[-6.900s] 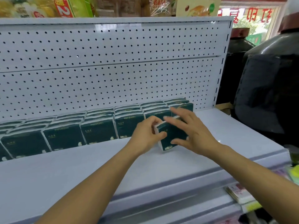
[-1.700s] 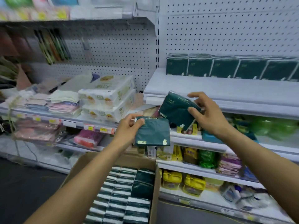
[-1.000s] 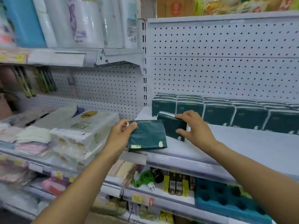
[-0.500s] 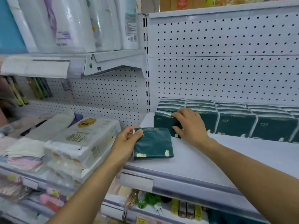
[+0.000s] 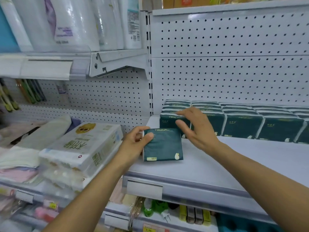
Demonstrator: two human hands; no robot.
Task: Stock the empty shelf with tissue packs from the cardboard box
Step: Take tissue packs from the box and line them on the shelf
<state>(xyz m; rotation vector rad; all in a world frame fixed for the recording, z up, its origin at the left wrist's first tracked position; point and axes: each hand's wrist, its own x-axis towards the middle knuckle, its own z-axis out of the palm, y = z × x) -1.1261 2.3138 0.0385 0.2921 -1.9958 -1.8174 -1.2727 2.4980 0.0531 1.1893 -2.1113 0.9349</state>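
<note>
Already the back of the white shelf (image 5: pixel 217 164) carries a row of dark green tissue packs (image 5: pixel 242 126), standing several deep against the pegboard and running off the right edge of view. Its whole front strip is bare, so I judge the stocking well begun but far from finished; how many packs remain cannot be told, since the cardboard box is out of view.

One more tissue pack (image 5: pixel 163 144) is in hand at the shelf's left front corner, tilted up with its face toward the camera, its lower edge apparently at the shelf. The left hand (image 5: pixel 135 144) grips it by the left edge, thumb on the face and fingers curled behind. The right hand (image 5: pixel 195 129) hovers spread and relaxed between this pack and the leftmost stack, holding nothing.

What seems left for this pack is to stand it in front of the row.
</note>
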